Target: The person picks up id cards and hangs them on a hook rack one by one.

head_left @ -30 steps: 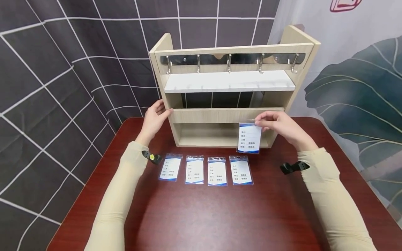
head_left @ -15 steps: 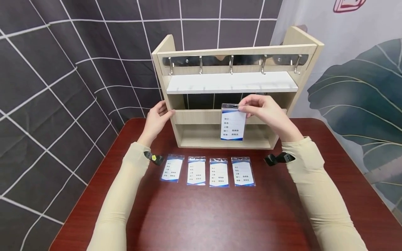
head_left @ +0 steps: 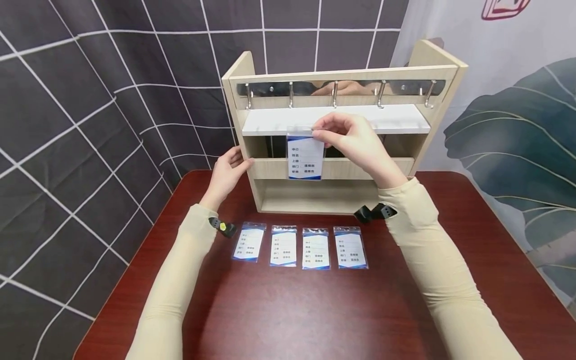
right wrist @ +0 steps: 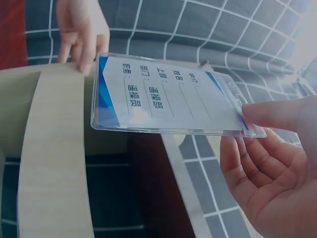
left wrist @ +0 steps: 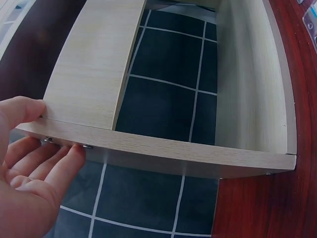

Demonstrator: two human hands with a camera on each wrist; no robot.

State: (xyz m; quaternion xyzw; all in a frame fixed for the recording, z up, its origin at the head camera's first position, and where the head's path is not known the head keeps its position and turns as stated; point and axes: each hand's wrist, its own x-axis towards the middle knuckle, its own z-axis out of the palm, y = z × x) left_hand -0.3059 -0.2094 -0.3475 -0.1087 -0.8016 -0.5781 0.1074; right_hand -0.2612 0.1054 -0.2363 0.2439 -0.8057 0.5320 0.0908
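My right hand [head_left: 353,145] pinches the top corner of a clear-sleeved ID badge [head_left: 305,157], which hangs upright in front of the wooden rack [head_left: 333,169]. Thumb on one face and fingers behind are plain in the right wrist view, where the badge [right wrist: 158,99] lies sideways. My left hand [head_left: 225,175] grips the rack's left side panel; in the left wrist view its thumb is on one side of the panel [left wrist: 163,148] and the fingers on the other. A metal strip with several hooks [head_left: 335,94] runs along the rack's top, above the badge.
Several similar badges [head_left: 283,246] lie in a row on the red-brown table [head_left: 306,315] before the rack. A white shelf [head_left: 265,122] sits below the hooks. Dark cloth with a white grid [head_left: 180,55] hangs behind and to the left.
My right hand has carried the badge up and to the left, from low at the rack's right side to just under the white shelf. The left hand keeps its grip on the side panel.
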